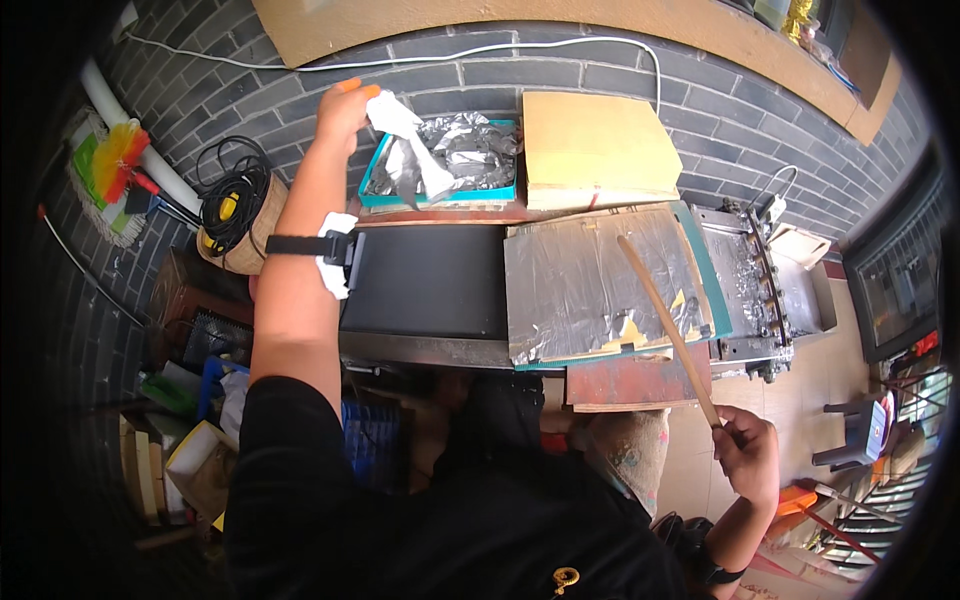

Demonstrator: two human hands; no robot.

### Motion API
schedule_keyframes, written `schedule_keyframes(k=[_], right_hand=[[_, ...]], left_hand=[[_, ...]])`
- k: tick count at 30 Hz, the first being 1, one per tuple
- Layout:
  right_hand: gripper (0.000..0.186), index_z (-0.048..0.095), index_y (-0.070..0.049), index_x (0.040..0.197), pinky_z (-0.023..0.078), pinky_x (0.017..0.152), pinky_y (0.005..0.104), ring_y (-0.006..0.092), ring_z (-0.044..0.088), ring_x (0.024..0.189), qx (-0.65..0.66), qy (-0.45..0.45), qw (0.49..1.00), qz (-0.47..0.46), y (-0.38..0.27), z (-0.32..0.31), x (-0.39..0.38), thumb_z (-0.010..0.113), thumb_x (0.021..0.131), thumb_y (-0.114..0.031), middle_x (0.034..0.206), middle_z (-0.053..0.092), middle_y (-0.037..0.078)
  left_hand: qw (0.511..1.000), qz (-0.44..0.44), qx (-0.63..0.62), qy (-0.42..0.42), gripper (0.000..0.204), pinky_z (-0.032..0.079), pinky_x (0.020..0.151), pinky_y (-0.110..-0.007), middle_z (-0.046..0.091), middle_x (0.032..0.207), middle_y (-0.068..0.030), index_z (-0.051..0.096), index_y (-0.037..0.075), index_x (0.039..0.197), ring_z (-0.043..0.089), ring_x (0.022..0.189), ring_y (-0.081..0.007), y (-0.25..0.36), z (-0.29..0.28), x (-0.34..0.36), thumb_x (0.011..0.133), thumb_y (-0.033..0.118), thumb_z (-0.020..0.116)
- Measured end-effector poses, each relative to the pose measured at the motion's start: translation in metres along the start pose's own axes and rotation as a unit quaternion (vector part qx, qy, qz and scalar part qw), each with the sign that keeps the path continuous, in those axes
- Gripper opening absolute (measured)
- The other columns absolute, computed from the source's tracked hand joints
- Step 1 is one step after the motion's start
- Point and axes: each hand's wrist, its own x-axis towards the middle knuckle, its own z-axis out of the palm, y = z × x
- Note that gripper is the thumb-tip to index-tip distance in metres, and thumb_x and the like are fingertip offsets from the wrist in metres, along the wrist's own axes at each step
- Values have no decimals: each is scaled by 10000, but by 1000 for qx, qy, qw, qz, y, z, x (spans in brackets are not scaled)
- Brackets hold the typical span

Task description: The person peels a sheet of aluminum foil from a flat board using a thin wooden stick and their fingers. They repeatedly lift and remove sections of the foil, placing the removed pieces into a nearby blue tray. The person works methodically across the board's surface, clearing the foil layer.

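Observation:
My left hand [343, 112], with orange covers on its fingertips, is closed on a crumpled silvery-white sheet [395, 118] that looks like foil. The sheet hangs down over a turquoise tray [517, 165] heaped with crumpled silver foil [470, 150]. At the lower right, my right hand [746, 455] grips the near end of a thin wooden stick [665, 318]. The stick slants up and left, its far end over a foil-covered board [590, 280]. Yellowish patches show near the board's lower right. Whether the stick touches the board, I cannot tell.
Left of the board lies a black conveyor-like surface [430, 280]. Behind are a yellow-tan stack of sheets [600, 150] and a grey brick wall [560, 75]. A metal roller mechanism [755, 285] stands right. A basket [235, 250] with black cable sits left; a blue stool [855, 432] stands far right.

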Motion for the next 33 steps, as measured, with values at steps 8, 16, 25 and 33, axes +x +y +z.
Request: schedule_keyframes(k=[8, 16, 25, 33], right_hand=[[284, 624, 48, 1110, 390, 478, 225, 53, 487, 501, -43, 25, 997, -60, 7, 9, 17, 589, 830, 72, 578, 541, 0], [286, 660, 0, 1100, 423, 506, 283, 124, 489, 515, -116, 83, 990, 4, -7, 7, 31, 640, 815, 6, 602, 578, 96], [293, 646, 15, 1128, 331, 468, 209, 23, 420, 525, -74, 87, 993, 38, -3, -10, 28, 603, 841, 56, 606, 518, -33], [264, 629, 48, 1113, 436, 530, 236, 73, 541, 580, 32, 30, 992, 119, -1, -19, 22, 629, 850, 24, 677, 617, 33]], left_hand=[[983, 110, 134, 60, 603, 451, 916, -328, 577, 1257, -224, 439, -74, 1338, 589, 1108, -267, -23, 50, 48, 845, 187, 669], [907, 199, 358, -97, 580, 446, 990, -365, 586, 1272, -218, 489, -31, 1327, 576, 1178, -308, -9, 113, -33, 835, 232, 651], [809, 348, 257, -398, 445, 499, 868, -370, 609, 1106, -237, 527, -20, 1260, 617, 1009, -347, 12, 200, -183, 816, -10, 546], [752, 230, 342, -515, 630, 440, 981, -391, 548, 1289, -233, 283, -4, 1455, 558, 1138, -376, -23, 248, -207, 846, 8, 445]])
